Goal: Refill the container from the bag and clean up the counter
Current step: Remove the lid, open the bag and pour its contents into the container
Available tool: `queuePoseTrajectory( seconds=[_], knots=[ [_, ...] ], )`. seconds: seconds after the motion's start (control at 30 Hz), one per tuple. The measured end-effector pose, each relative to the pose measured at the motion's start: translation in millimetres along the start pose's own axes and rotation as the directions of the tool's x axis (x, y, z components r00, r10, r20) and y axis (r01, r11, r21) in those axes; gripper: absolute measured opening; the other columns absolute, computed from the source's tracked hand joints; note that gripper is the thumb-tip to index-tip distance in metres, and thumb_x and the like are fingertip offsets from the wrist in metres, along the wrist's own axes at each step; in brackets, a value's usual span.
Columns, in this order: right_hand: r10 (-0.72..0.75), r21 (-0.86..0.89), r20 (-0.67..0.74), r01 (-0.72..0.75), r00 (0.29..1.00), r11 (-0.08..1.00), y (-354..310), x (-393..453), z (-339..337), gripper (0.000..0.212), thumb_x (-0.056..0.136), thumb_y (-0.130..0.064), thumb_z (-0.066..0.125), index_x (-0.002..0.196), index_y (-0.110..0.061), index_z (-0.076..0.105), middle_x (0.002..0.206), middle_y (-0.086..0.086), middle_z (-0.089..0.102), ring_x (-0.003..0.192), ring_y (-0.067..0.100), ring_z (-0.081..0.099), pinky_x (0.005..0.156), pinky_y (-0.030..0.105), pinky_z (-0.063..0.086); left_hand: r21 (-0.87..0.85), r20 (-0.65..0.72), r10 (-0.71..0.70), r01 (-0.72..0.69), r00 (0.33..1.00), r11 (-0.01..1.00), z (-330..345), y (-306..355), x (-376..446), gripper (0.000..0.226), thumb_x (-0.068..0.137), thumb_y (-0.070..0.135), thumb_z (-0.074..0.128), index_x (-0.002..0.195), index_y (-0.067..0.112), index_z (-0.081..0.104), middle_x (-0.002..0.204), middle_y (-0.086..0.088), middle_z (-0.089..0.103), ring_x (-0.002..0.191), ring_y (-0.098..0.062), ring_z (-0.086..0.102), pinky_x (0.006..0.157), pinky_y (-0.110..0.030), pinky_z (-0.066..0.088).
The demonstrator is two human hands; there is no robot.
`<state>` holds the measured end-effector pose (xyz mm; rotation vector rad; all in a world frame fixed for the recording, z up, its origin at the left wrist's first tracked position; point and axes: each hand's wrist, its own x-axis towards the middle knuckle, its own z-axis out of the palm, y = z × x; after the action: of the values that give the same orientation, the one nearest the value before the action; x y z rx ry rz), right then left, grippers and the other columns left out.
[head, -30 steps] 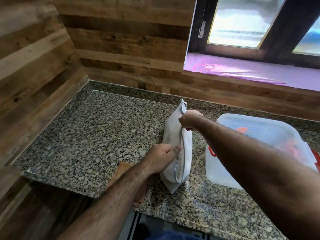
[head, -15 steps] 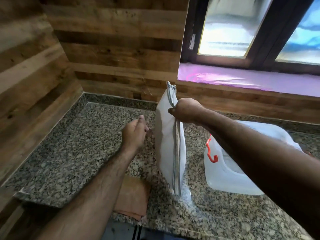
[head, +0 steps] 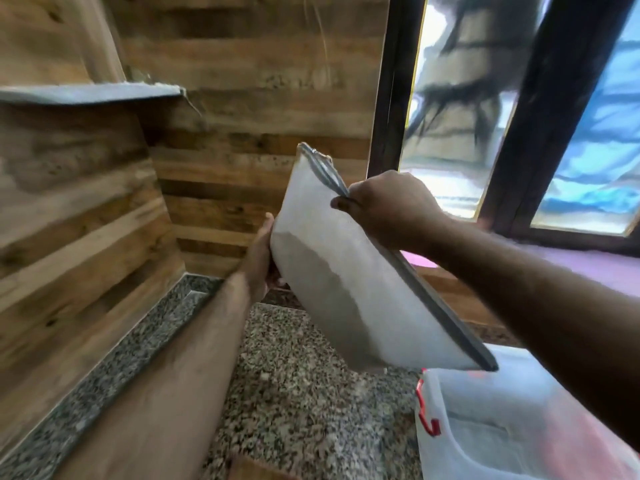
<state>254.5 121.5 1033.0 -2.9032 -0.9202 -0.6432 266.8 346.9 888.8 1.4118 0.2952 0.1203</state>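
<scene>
A white zip bag hangs in the air above the granite counter, tilted with its lower corner over the container. My right hand pinches the bag's zip edge near the top. My left hand is pressed against the bag's far side, mostly hidden behind it. The translucent plastic container with a red latch sits at the lower right, partly covered by my right forearm.
Wooden plank walls close the counter on the left and at the back. A grey shelf juts from the left wall. A dark-framed window with a purple sill is at the right. A brown cloth corner shows at the bottom edge.
The bag has been lifted off the counter and tilted toward the container. My left hand moved from open air onto the bag's side. The camera tipped upward.
</scene>
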Motion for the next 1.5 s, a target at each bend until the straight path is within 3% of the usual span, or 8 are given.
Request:
queuePoseTrajectory(
  seconds=[0.1,0.27,0.53,0.63,0.77,1.0,1.3,1.5],
  knots=[
    [-0.001,0.027,-0.054,0.003,0.999,1.0,13.7,-1.2,-11.5,0.051,0.109,-0.06,0.043,0.076,-0.024,0.055,0.063,-0.003,0.053,0.058,0.018,0.052,0.053,0.029,0.033,0.049,-0.014,-0.074,0.075,0.997,0.996,-21.5,13.9,13.8,0.079,0.078,0.093,0.059,0.109,0.022,0.079,0.117,-0.012,0.067,0.101,-0.036,0.057,0.085,-0.055,0.048],
    [0.017,0.109,-0.067,-0.01,0.998,0.994,39.1,-17.3,-22.6,0.054,0.109,-0.058,0.046,0.077,-0.018,0.064,0.063,0.002,0.058,0.061,0.023,0.06,0.063,0.037,0.05,0.127,0.016,-0.032,0.03,0.999,0.992,-19.0,40.3,-13.9,0.037,0.099,0.031,0.054,0.067,0.017,0.066,0.048,-0.001,0.04,0.04,-0.015,0.034,0.053,-0.031,0.026],
    [0.014,0.234,-0.083,0.006,0.996,0.972,104.7,-71.1,-27.0,0.06,0.112,-0.049,0.044,0.062,-0.017,0.054,0.057,-0.003,0.053,0.059,0.025,0.054,0.066,0.042,0.048,0.035,0.08,0.103,-0.106,0.991,0.994,33.1,95.4,-42.2,0.028,0.065,0.035,0.078,0.086,0.021,0.066,0.073,-0.007,0.049,0.06,-0.024,0.039,0.056,-0.03,0.034],
    [0.003,0.307,-0.094,0.026,0.996,0.951,122.0,-89.1,-25.8,0.061,0.113,-0.046,0.045,0.069,-0.008,0.061,0.06,0.002,0.058,0.058,0.024,0.054,0.065,0.041,0.047,0.049,0.027,0.131,-0.132,0.991,0.99,59.9,107.5,-57.7,0.012,0.083,0.029,0.069,0.077,0.021,0.061,0.067,-0.005,0.049,0.054,-0.02,0.04,0.05,-0.022,0.039],
    [0.038,0.386,-0.115,0.009,0.993,0.922,144.8,-114.2,-23.2,0.06,0.112,-0.046,0.047,0.072,-0.004,0.064,0.066,0.009,0.065,0.061,0.029,0.059,0.063,0.04,0.048,0.072,0.004,0.159,-0.159,0.987,0.985,94.3,112.0,-73.3,0.042,0.103,0.018,0.052,0.062,0.021,0.044,0.039,0.006,0.039,0.029,-0.009,0.027,0.033,-0.013,0.026],
    [0.124,0.543,-0.131,-0.034,0.983,0.839,183.0,-155.5,3.4,0.058,0.111,-0.043,0.053,0.071,-0.002,0.062,0.065,0.016,0.065,0.056,0.02,0.053,0.058,0.04,0.047,0.093,-0.083,0.25,-0.242,0.965,0.966,148.3,110.0,-105.9,0.028,0.104,0.018,0.059,0.077,0.018,0.064,0.041,0.008,0.047,0.029,-0.007,0.035,0.034,-0.017,0.025],
    [0.072,0.555,-0.121,0.008,0.99,0.832,206.1,-182.0,37.5,0.056,0.111,-0.047,0.044,0.062,-0.02,0.043,0.055,-0.006,0.045,0.048,0.008,0.04,0.049,0.026,0.031,0.16,-0.199,0.275,-0.246,0.941,0.956,188.8,101.2,-123.1,0.042,0.103,0.019,0.062,0.063,0.017,0.051,0.039,0.007,0.041,0.028,-0.01,0.03,0.035,-0.012,0.024],
    [0.072,0.609,0.003,-0.059,0.997,0.791,208.0,-198.6,55.9,0.056,0.113,-0.047,0.042,0.074,-0.01,0.06,0.071,0.014,0.066,0.064,0.028,0.063,0.059,0.042,0.051,0.199,-0.247,0.255,-0.208,0.935,0.958,200.7,85.1,-135.8,0.036,0.104,0.024,0.062,0.069,0.017,0.057,0.039,0.006,0.044,0.025,-0.008,0.034,0.037,-0.014,0.028]
  ],
)
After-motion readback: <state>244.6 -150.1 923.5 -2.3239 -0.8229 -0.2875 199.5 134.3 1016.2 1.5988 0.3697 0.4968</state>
